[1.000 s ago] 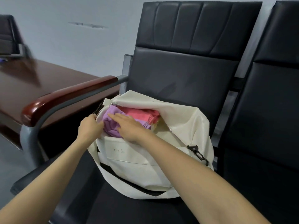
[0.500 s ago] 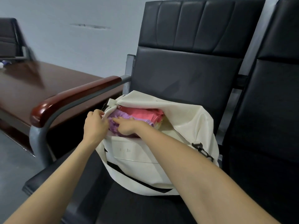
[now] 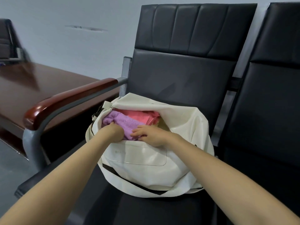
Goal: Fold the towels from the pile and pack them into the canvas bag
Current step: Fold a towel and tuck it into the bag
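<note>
Packing looks well along: 2 towels, the purple towel (image 3: 125, 122) and pink towel (image 3: 142, 116), sit in the open bag (image 3: 146, 159) on the chair (image 3: 178, 78), the left hand (image 3: 113, 133) gripping the purple towel, the right hand (image 3: 152, 135) resting loose fingers on it, no pile in view.

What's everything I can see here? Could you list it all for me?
canvas bag: one, cream, unzipped, on the nearer chair's seat
purple towel: one, purple, at the front of the bag's mouth
pink towel: at least one, pink, in the bag behind the purple one
chairs: two, black, side by side
armrest: one, red-brown, left of the bag
table: one, dark brown, beyond the armrest
left hand: grips the purple towel
right hand: rests on the purple towel
</note>
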A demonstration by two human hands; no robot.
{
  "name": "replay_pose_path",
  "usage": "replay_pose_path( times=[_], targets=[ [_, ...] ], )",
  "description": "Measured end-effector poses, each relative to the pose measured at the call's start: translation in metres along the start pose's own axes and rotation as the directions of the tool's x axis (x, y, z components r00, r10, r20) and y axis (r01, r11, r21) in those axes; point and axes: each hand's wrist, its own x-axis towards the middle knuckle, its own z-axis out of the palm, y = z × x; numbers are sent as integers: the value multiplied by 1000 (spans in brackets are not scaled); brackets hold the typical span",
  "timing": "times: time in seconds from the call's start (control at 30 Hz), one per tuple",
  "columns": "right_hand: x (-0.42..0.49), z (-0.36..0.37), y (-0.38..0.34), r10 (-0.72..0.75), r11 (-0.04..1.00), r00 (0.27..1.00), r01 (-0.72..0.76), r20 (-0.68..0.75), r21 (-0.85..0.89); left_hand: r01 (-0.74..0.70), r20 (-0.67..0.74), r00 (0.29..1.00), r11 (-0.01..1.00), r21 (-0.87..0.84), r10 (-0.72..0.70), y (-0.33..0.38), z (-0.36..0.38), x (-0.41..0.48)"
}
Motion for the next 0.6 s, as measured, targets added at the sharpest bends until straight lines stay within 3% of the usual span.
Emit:
replay_pose_path(
  times=[0.1,0.17,0.27,0.33,0.4,0.5,0.6],
  targets=[
    [15,0,-6,26,994,988,-9,151,-109,63,54,997,997,-39,-61,-5,0,8],
    [18,-2,-6,65,995,983,-51,171,-88,66,93,994,995,-75,-59,-1,-5,0],
    [1,-6,-4,179,957,983,-180,25,229,111,37,994,979,-173,-106,12,-24,-30],
    [-25,-15,-3,247,895,960,-172,-136,412,50,-53,996,944,-326,-70,24,-38,-48],
    [-62,-28,2,290,866,927,-149,-236,477,-16,-197,977,887,-462,-85,39,-51,-74],
    [-129,-46,12,364,850,888,-195,-279,489,-182,-286,958,757,-628,-6,75,-55,-107],
    [-208,-57,25,444,836,844,-269,-300,479,-380,-409,902,701,-603,137,121,-56,-138]
  ],
)
